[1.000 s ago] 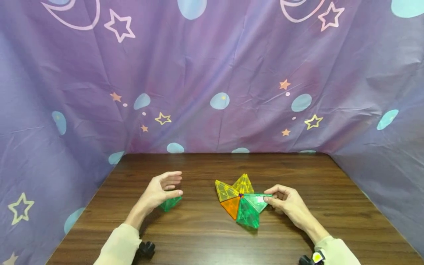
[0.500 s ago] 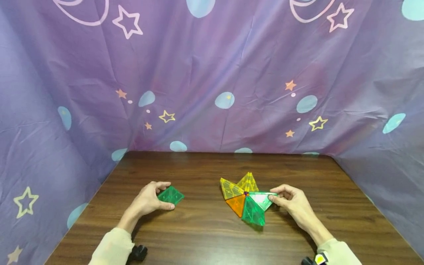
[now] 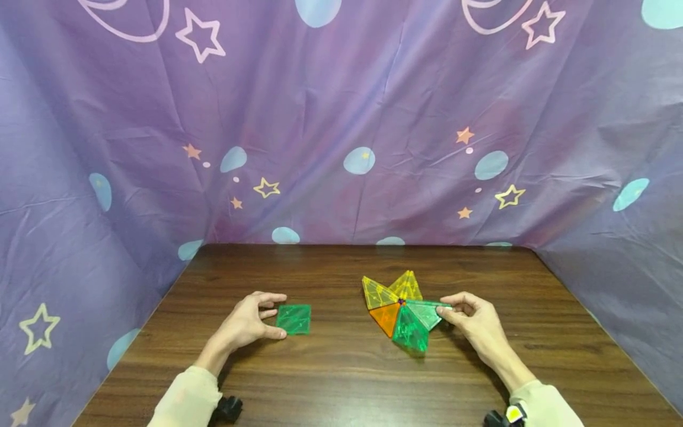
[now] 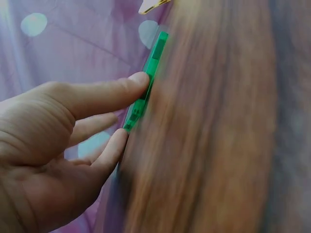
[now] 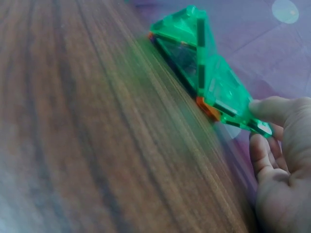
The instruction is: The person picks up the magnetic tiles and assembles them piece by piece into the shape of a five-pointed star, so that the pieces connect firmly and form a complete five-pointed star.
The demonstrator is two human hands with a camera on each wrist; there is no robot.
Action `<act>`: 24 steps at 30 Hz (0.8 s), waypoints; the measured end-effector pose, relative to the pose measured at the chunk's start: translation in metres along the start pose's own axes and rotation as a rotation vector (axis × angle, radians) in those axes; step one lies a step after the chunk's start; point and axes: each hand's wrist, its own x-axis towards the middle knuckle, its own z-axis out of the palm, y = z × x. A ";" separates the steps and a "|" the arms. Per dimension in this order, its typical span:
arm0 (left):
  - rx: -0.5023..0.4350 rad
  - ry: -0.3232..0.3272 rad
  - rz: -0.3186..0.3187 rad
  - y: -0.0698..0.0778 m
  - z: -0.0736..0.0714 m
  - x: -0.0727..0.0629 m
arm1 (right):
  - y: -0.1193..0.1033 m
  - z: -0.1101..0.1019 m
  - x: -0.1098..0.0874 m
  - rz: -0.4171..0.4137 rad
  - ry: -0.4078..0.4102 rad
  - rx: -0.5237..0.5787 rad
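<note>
My left hand [image 3: 246, 322] holds a translucent green square magnetic tile [image 3: 294, 319] at its left side, thumb at the near corner and a finger at the far one. In the left wrist view that tile [image 4: 158, 53] appears edge-on. On the right, my right hand [image 3: 476, 325] pinches the outer corner of a green triangular magnetic tile [image 3: 425, 314]. This triangle belongs to a star-like cluster whose tips meet at one centre. Nearer me in the cluster is a raised green piece [image 3: 411, 333]; an orange triangle [image 3: 385, 318] and yellow pieces [image 3: 380, 293] make up its left and far sides.
Both hands work over a dark wooden table [image 3: 341, 379]. A purple cloth [image 3: 299, 118] printed with stars and moons hangs at the back and along both sides. Black wrist-camera mounts [image 3: 229, 409] sit under the sleeves.
My left hand has lowered and taken hold of the green square tile, which has turned square-on and shifted right. The right hand keeps its pinch; the cluster sits slightly farther away.
</note>
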 end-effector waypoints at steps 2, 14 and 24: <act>0.004 0.021 -0.025 0.002 0.002 0.003 | -0.001 -0.001 0.000 0.016 0.027 -0.008; 0.059 -0.020 0.041 0.015 0.030 0.027 | -0.001 -0.002 -0.001 0.012 0.011 0.004; 0.122 -0.108 0.073 0.019 0.047 0.039 | -0.012 0.003 0.000 -0.046 0.108 -0.090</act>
